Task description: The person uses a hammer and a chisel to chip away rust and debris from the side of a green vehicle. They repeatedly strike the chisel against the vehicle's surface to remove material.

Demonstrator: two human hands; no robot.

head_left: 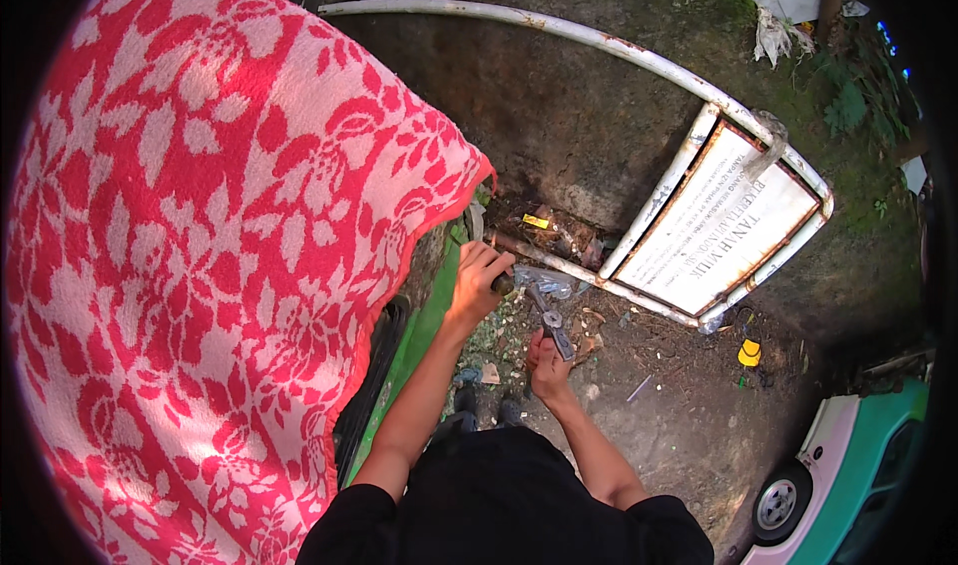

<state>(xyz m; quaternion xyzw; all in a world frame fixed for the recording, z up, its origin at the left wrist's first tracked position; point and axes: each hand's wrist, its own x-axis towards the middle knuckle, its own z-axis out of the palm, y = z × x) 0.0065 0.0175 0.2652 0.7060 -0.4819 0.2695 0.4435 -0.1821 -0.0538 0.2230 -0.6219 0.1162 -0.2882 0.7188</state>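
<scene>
My left hand [477, 276] is closed round a dark, short object [501, 284] that I cannot make out clearly, beside the rusty lower end of a white metal pipe frame [562, 264]. My right hand [547, 370] grips a grey metal hand tool [555, 330] with a round hub, held just below and right of my left hand. Just left of my hands is a green panel [407, 355], partly covered by a red and pale pink floral blanket [200, 256]. Crumpled clear plastic [549, 283] lies just beyond the tool.
A white sign [709, 226] in the rusty frame stands at the right, against a mossy dark wall [569, 96]. A green and pink vehicle [878, 435] sits at the lower right. Yellow scraps [750, 353], leaves and litter lie on the dirty ground [689, 395].
</scene>
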